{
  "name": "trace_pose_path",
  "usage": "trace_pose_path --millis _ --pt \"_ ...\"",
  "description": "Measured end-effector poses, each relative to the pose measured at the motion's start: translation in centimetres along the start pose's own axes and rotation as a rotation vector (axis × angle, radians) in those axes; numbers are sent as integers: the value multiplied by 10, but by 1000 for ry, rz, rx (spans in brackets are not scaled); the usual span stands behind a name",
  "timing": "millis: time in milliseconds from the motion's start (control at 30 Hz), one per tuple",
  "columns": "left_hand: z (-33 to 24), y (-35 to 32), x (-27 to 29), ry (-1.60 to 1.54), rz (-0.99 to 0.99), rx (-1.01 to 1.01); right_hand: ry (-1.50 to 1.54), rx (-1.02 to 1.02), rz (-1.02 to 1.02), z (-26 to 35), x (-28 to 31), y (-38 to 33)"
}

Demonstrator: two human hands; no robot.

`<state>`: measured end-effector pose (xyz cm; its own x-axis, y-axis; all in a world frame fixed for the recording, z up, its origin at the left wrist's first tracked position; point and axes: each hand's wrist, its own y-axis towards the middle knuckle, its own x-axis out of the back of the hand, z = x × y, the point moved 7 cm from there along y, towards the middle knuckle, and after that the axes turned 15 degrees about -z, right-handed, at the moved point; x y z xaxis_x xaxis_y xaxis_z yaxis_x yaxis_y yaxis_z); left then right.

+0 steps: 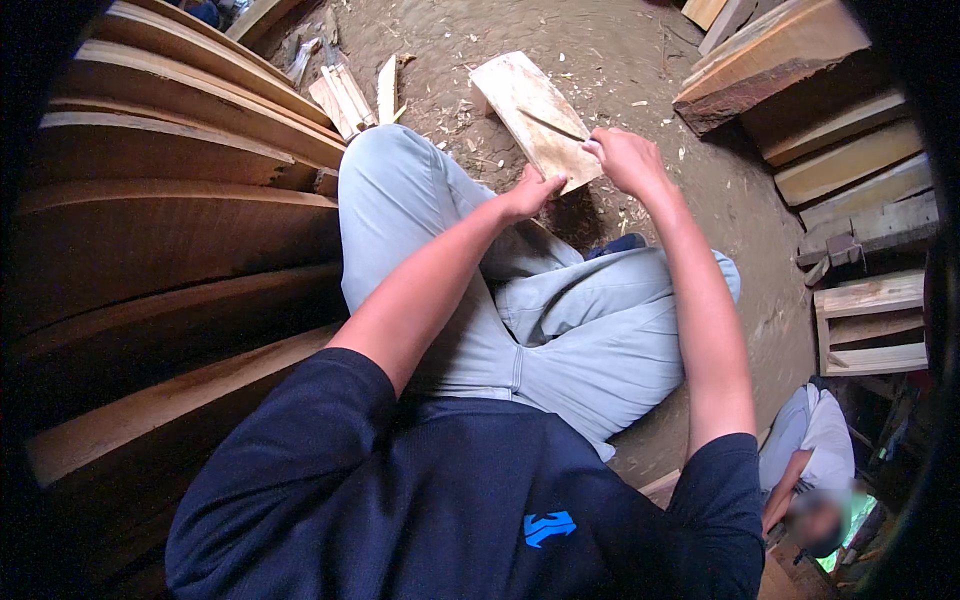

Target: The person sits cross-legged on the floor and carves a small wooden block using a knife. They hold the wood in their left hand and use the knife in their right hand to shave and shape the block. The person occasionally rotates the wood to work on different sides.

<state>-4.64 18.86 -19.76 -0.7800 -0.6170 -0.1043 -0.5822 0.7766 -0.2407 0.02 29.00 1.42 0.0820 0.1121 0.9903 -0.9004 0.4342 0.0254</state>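
Observation:
In front of my knees a pale wooden block [520, 95] slants over the dirt floor, its broad face up. My left hand [535, 191] is closed on the block's near edge, with the thumb on top. Above the near right corner of the block is my right hand [628, 160], its fingers closed around the end of a thin dark tool [552, 122]. The tool lies across the block's face, pointing to the far left; whether it is a blade cannot be made out. The underside of the block is hidden.
Large wooden boards [190, 240] stand in a row at my left. Several wood offcuts [345, 100] and shavings lie on the dirt floor [440, 60]. Stacked timber [780, 70] and a wooden frame [872, 362] are at the right. Another person [820, 450] sits at the lower right.

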Motion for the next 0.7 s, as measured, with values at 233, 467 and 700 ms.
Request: trace_pose_path --millis 233,467,700 --pt "-8 -8 -4 79 1 82 -115 150 36 0 -7 16" --pt "2 -5 -3 135 -60 16 -105 187 54 -2 -1 24" --pt "2 -1 0 282 -81 -66 -120 210 89 -3 -3 31"
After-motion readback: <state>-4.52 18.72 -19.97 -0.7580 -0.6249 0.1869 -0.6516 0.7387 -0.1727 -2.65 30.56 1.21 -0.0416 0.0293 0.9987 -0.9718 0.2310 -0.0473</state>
